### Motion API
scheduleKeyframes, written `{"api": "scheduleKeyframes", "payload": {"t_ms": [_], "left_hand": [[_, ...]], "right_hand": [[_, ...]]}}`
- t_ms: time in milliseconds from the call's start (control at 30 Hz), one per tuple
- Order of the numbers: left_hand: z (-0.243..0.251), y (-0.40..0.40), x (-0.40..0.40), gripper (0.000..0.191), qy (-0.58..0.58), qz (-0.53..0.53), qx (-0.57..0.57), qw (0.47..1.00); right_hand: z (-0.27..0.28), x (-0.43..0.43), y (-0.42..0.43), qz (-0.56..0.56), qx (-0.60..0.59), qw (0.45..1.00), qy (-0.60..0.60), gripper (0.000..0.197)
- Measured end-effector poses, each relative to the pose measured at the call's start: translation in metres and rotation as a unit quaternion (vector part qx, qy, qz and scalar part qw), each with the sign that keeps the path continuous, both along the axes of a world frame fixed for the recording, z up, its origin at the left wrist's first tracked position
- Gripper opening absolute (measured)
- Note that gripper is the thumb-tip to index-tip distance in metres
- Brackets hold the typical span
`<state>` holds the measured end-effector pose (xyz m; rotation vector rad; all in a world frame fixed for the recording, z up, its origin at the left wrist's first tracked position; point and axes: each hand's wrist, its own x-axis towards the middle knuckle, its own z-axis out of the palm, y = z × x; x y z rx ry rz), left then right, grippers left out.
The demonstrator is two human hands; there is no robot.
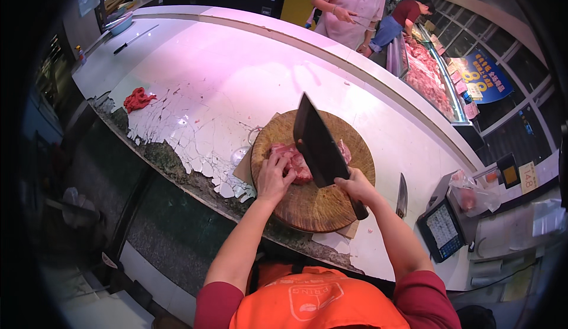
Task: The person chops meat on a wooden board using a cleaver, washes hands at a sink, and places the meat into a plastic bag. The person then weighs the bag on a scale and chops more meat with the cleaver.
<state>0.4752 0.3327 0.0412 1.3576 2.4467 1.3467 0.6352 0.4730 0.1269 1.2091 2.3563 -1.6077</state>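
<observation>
A thick round wooden chopping block (306,209) stands on the counter before me. Raw meat (298,169) lies across its middle, with another part of meat (344,150) showing on the far side of the blade. My left hand (274,178) presses its fingertips on the meat's left side. In my right hand (357,185) is a large dark cleaver (317,145), gripped where blade and handle meet. The broad blade stands tilted over the meat and hides part of it; whether its edge touches the meat I cannot tell.
A knife (402,196) lies right of the block, near a keypad scale (441,227) and a plastic bag (472,193). Red cloth-like material (138,99) rests by the counter's broken tile edge (208,178). Another knife (135,39) lies far left. A person (350,9) stands across the counter.
</observation>
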Motion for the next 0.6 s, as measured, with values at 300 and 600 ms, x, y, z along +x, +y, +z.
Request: {"api": "scheduleKeyframes", "payload": {"t_ms": [300,600], "left_hand": [[-0.008,0.002,0.003,0.022,-0.02,-0.006,0.111,0.994],[-0.006,0.001,0.003,0.018,-0.02,-0.015,0.099,0.995]], "right_hand": [[0.031,0.002,-0.018,-0.08,0.08,0.97,0.214,0.021],[0.231,-0.018,-0.028,-0.105,0.423,0.776,0.456,0.022]]}}
